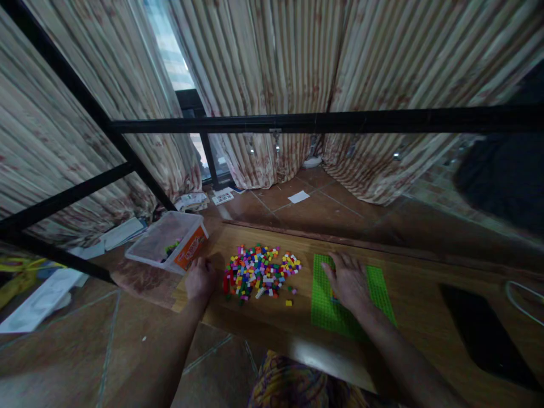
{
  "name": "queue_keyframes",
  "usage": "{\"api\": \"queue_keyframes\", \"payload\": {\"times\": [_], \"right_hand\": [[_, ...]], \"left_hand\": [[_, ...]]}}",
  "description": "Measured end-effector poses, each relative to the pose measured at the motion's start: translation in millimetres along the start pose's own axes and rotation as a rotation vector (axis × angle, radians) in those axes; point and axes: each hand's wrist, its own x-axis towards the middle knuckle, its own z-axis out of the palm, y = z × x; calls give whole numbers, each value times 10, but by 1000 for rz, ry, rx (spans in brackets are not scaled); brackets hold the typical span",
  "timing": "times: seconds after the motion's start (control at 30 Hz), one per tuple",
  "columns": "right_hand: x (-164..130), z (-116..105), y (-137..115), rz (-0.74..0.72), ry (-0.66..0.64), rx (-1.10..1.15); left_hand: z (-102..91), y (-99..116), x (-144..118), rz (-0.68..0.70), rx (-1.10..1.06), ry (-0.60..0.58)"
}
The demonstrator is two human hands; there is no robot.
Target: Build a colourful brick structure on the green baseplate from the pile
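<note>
My right hand (348, 279) lies over a green baseplate (321, 309), fingers stretched out and thumb apart. Under its palm a few small coloured bricks (334, 294) peek out; the rest of them is hidden. To the left, my left hand (201, 279) rests with curled fingers at the edge of the wooden board, between a clear plastic box (159, 241) and the bricks. Whatever those fingers hold, if anything, cannot be seen. A heap of small multicoloured toy bricks (259, 272) spreads between my hands, and one yellow brick (289, 303) lies apart in front of it.
A black phone-like slab (488, 334) and a white cable (525, 303) lie at the right of the wooden board (272, 323). A dark metal frame (297, 122) crosses in front of the curtains (272, 62). Papers (298, 196) lie on the tiled floor.
</note>
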Motion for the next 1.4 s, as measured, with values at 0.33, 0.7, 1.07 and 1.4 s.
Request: {"api": "queue_keyframes", "payload": {"times": [0.33, 0.7, 1.07, 1.4], "right_hand": [[362, 283, -1342, -268, -193, 288], [651, 550, -1652, -157, -307, 158], [408, 500, -1218, -102, -244, 435], [210, 368, -966, -80, -223, 527]], "left_hand": [[18, 11, -17, -12, 32, -16], [38, 7, -21, -28, 10, -40], [30, 19, -32, -53, -17, -70], [43, 20, -35, -47, -12, -76]]}}
